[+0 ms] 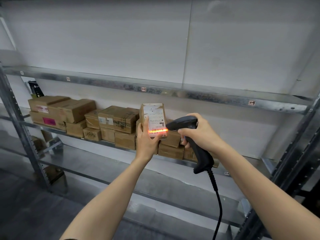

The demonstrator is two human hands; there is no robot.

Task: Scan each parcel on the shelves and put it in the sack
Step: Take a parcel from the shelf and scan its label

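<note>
Left hand [147, 136] is gripping the lower end of one parcel [152, 113], fingers and thumb curled round it and the back of the hand toward the camera. The parcel stands upright in the air, just in front of the stacked boxes, with its white label [156, 118] facing the person.

Right hand [199, 134] is wrapped tight round the neck of a black scanner [183, 125], fingers curled under the handle, which hangs down below the hand. The scanner's nose sits just beside the parcel's right edge. An orange line [158, 130] of light runs across the lower part of the label, and it falls partly on the left hand too.

Both forearms are bare and reach up and forward from the bottom of the frame, the left one from the lower middle and the right one from the lower right corner. One cable [218, 201] drops from the scanner's butt between them.

Counts: one parcel in hand, one scanner, and roughly a dozen cardboard boxes [119, 116] piled two high on the middle shelf [103, 142]. A few are half hidden behind the hands, so I can't give an exact number. The metal rack shows three shelf levels, against a pale wall [103, 40].
</note>
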